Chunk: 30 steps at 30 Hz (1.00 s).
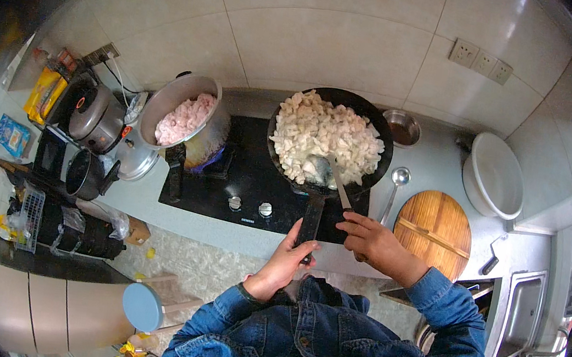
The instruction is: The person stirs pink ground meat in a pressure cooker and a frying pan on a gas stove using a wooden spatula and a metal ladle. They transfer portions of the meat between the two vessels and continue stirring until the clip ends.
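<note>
A dark wok (384, 161) full of pale diced pieces (330, 125), possibly fat or meat, sits on the right side of the black gas hob (198, 194). My left hand (284, 261) is closed around the wok's black handle (312, 219). My right hand (382, 244) grips a metal cooking ladle (340, 182) by its handle, its bowl resting among the pieces near the wok's front rim. A large metal pot (217, 127) holding pink minced or chopped raw meat (186, 119) stands over the left burner, where a blue flame shows.
Right of the hob are a small metal bowl (402, 128), a metal spoon (394, 192), a round wooden lid (432, 228), a white basin (495, 175) and a knife (493, 260). A rice cooker (100, 118) and small black pot (84, 175) stand left. A blue stool (143, 306) is below.
</note>
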Motion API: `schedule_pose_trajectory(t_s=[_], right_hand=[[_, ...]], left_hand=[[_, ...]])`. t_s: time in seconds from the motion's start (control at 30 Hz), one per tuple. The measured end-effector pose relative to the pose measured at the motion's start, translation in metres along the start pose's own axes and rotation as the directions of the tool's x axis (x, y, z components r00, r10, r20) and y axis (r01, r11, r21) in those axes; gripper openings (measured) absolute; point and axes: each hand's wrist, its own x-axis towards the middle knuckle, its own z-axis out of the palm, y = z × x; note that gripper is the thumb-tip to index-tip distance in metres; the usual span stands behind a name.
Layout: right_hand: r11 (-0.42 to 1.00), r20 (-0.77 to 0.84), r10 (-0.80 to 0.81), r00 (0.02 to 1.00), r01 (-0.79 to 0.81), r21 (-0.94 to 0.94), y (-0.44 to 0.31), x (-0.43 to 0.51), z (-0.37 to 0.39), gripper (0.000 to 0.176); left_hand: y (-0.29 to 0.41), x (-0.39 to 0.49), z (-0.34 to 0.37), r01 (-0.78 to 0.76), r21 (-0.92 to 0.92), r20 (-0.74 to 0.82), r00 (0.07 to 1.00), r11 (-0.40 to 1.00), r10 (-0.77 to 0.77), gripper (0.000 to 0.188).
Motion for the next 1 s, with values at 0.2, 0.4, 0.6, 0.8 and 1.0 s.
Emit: schedule_pose_trajectory(t_s=[0.2,0.4,0.6,0.8,1.0], right_hand=[[0.955,-0.156,0.152,0.976,-0.104,0.277,-0.007,-0.002,-0.035,0.023],[0.908,-0.254,0.237,0.938,-0.121,0.4,-0.023,-0.007,-0.09,0.021],[0.925,-0.396,0.309,0.865,-0.176,0.337,0.021,0.01,-0.1,0.017],[0.848,-0.476,0.462,0.748,-0.216,0.483,0.11,0.052,-0.077,0.008],[0.656,-0.388,0.601,0.698,-0.154,0.739,0.168,0.093,-0.053,0.011]], left_hand=[[-0.002,0.001,-0.003,-0.005,0.006,0.016,1.0,1.0,0.005,0.078],[-0.005,0.003,-0.008,0.003,-0.029,0.037,0.999,1.0,-0.002,0.079],[-0.003,0.0,-0.006,-0.005,-0.041,0.044,0.999,0.999,0.007,0.078],[-0.001,-0.001,-0.005,-0.008,-0.023,0.054,0.998,1.0,0.009,0.077],[-0.005,0.001,-0.008,-0.018,-0.034,0.06,0.998,0.999,0.02,0.08]])
